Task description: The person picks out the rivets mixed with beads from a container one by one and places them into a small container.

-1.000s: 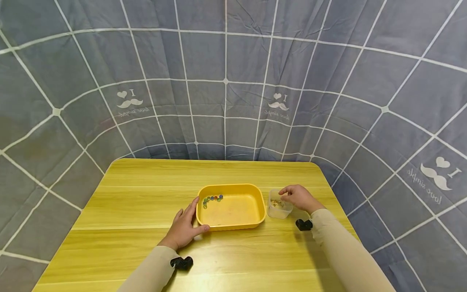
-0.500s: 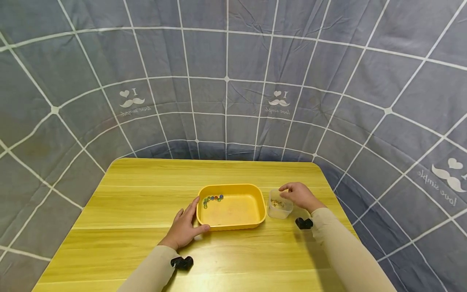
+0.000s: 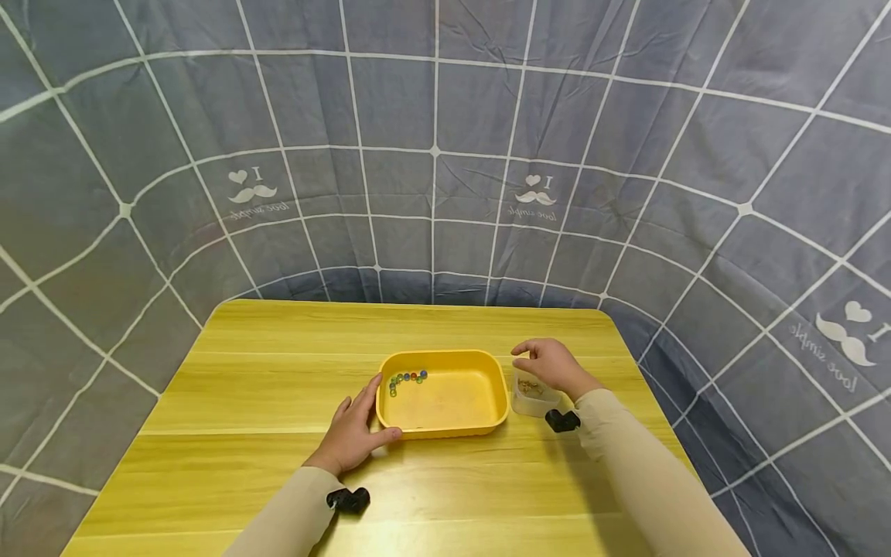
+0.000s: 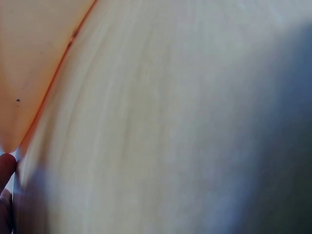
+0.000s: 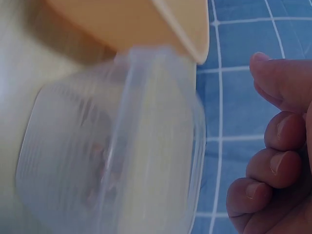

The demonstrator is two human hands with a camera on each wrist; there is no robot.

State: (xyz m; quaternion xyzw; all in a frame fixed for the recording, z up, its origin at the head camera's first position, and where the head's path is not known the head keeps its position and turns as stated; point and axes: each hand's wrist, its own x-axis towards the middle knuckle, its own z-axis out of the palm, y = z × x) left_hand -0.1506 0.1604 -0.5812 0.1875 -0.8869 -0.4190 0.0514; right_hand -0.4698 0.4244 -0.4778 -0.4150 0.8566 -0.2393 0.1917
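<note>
My left hand rests against the left end of a yellow plastic tray, fingers along its side and thumb at the front rim. Inside the tray, several coloured glass marbles line the back left corner. Just right of it stands a clear plastic box holding small gold-coloured pieces, too small to identify. Over the box's back edge hovers my right hand, fingers curled, with thumb and index close together. Whether something small sits between those fingertips is hidden, also in the right wrist view, where curled fingers show.
Everything stands on a yellow wood-grain table. A grey-blue curtain with white grid lines hangs behind and beside it. Each wrist wears a small black camera mount.
My right hand has risen slightly from inside the clear box and shifted left toward the tray. The left hand and the tray stay where they were.
</note>
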